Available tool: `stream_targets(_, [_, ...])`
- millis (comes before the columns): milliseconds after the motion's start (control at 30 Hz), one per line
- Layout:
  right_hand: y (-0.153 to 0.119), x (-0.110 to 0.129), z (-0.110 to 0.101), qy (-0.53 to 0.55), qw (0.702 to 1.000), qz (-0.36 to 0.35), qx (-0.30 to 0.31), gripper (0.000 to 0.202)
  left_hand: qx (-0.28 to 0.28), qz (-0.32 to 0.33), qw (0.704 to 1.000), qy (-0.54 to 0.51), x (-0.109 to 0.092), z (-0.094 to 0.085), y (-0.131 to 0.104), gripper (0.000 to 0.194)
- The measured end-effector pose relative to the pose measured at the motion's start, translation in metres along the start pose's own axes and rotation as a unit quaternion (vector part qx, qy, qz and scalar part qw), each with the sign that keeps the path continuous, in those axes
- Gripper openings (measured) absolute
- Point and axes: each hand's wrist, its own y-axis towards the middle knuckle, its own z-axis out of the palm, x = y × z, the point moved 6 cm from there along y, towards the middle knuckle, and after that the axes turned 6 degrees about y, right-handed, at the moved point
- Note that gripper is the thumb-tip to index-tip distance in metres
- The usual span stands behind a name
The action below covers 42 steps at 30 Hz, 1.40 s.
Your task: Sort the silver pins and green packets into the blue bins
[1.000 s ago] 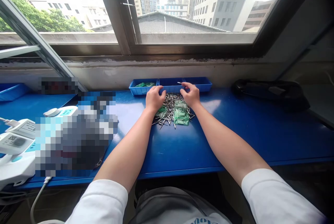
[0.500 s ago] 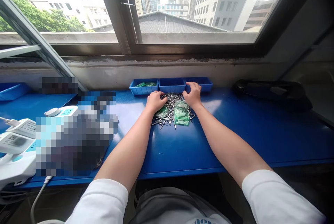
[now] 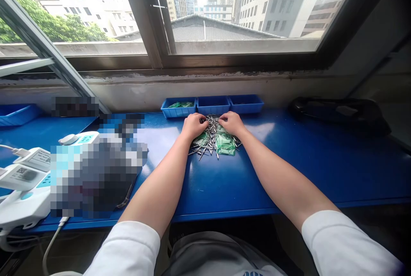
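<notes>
A pile of thin dark metal pieces, pointed like screwdriver bits [image 3: 212, 135], lies on the blue table, mixed with green plastic packets [image 3: 225, 144]. My left hand [image 3: 195, 125] rests at the pile's left side, fingers curled inward among the metal pieces. What those fingers grip is too small to make out. At the upper right of the pile is my right hand [image 3: 231, 123], its fingers bent and drawn together over the pieces. Anything in that pinch is hidden.
Behind the pile stand three joined blue bins: the left bin [image 3: 178, 111] holds green packets, beside a middle bin [image 3: 213, 106] and a right bin [image 3: 246, 106]. White power strips [image 3: 24, 207] with plugs lie left. A black object [image 3: 337, 113] is at the right back.
My right hand has come back from the right bin to the pile, moving left and down. My left hand stays at the left of the pile.
</notes>
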Motion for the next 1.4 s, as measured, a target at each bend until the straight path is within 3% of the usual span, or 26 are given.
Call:
stream_targets(433, [0.0,0.0,-0.001,-0.002,1.0,-0.004,-0.005,0.016,0.0,-0.001,1.0,0.003,-0.005,-0.003,-0.002,0.023])
stream_targets(567, [-0.002,0.011,-0.006,0.016,0.998,-0.048,-0.028,0.017,-0.048,-0.011,0.999,0.017,-0.011,-0.015,-0.003,0.026])
stream_targets(667, [-0.005,0.024,-0.006,0.04,0.996,-0.085,-0.009,0.016,-0.073,0.023,0.997,-0.012,-0.02,-0.02,-0.002,0.031])
stream_targets(833, [-0.009,0.038,-0.008,0.093,0.991,-0.097,0.011,0.016,-0.032,0.105,0.993,-0.048,-0.03,-0.012,-0.002,0.023])
stream_targets(1100, [-0.011,0.032,-0.012,0.162,0.984,-0.07,-0.005,0.017,-0.022,0.09,0.995,-0.038,-0.024,-0.011,-0.003,0.028])
stream_targets(1400, [-0.01,0.03,-0.012,0.155,0.987,-0.05,-0.002,0.026,0.011,0.039,0.995,-0.093,-0.023,-0.01,-0.005,0.022])
